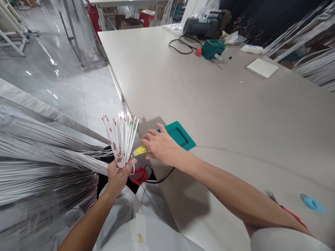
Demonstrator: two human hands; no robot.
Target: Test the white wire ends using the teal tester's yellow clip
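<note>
My left hand (119,176) is closed round a bundle of white wires (125,141), whose red-tipped ends fan out upward. The wires run back from the hand to the left. Just right of the bundle, my right hand (161,144) grips a small yellow object (140,150) with a pale, clear-looking end pointing at the wires; its exact kind I cannot make out. Below and behind the right fingers, a teal shallow tray (180,135) lies on the table, partly covered by that hand.
Thick bundles of white wires (47,164) hang over a rail at left. Across the grey table (235,115) stand a motor-like machine (201,26), a green device (213,48) and a white pad (262,67). A blue roll-like item (312,203) and a dark cable (161,180) are nearer.
</note>
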